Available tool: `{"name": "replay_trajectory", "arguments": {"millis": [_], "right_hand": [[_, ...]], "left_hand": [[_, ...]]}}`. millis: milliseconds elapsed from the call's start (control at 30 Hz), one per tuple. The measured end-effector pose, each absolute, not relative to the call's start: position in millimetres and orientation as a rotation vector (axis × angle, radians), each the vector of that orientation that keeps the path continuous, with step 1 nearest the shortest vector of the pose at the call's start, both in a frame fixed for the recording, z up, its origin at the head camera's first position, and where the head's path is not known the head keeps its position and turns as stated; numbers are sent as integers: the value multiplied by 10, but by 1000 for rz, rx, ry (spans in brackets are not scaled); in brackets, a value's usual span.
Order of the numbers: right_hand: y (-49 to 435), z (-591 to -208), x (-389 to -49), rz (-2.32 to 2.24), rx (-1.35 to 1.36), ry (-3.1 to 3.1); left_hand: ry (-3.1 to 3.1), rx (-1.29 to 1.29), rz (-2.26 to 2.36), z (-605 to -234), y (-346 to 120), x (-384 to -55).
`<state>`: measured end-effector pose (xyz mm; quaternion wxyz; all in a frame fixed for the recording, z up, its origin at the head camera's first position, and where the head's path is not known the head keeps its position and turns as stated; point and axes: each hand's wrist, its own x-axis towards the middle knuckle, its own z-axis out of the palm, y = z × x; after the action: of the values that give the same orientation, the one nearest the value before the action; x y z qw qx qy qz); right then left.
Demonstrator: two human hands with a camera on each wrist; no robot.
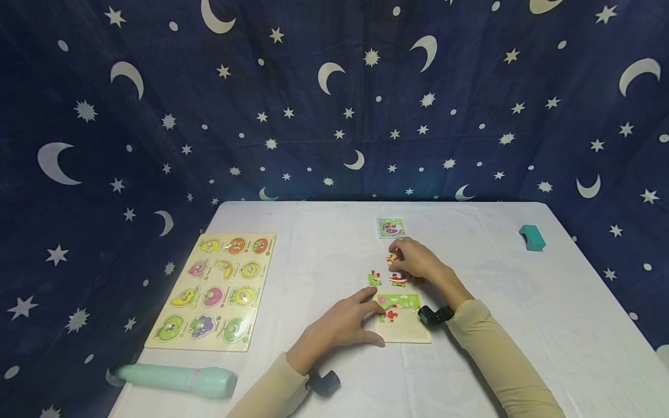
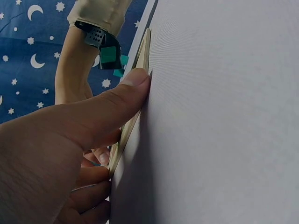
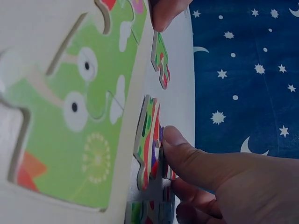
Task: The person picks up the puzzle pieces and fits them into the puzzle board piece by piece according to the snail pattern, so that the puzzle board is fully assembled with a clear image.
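A small wooden puzzle board (image 1: 403, 334) lies on the white table, its upper part filled with green pieces. My left hand (image 1: 342, 322) holds the board at its left side, thumb at the near corner and fingers by the far part. Beyond the board, my right hand (image 1: 418, 258) pinches a red-and-white puzzle piece among a small group of pieces (image 1: 399, 280); its fingers partly hide them. In the right wrist view, the thumb touches the group beside a striped piece (image 3: 148, 140). A loose green-and-red piece (image 1: 374, 278) lies left of the group, near the left fingertips.
A picture card (image 1: 391, 227) lies behind the pieces. At left is a fruit knob-puzzle board (image 1: 252, 316), with a mint-green microphone-shaped thing (image 1: 177, 380) in front of it. A teal arch-shaped block (image 1: 532, 238) stands at the far right. A starry cloth hangs behind.
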<state>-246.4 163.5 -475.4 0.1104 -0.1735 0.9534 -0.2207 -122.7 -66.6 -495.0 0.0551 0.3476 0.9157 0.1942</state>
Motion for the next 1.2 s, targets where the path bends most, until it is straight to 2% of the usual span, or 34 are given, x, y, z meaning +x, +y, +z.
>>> {"name": "replay_trajectory", "arguments": {"millis": [600,933,1200], "right_hand": [[1631,-4732,-2469,-701,-502,2787],[1625,-4720,-2428,-755,-605,2818],[1622,-4709,-2425,-791,-545,2832]], "left_hand": [[2784,1076,580,-4931,-662,-1223],[2795,1088,575,-4955,-664,-1232],[2795,1090,585,-4949,-665,-1233]]}}
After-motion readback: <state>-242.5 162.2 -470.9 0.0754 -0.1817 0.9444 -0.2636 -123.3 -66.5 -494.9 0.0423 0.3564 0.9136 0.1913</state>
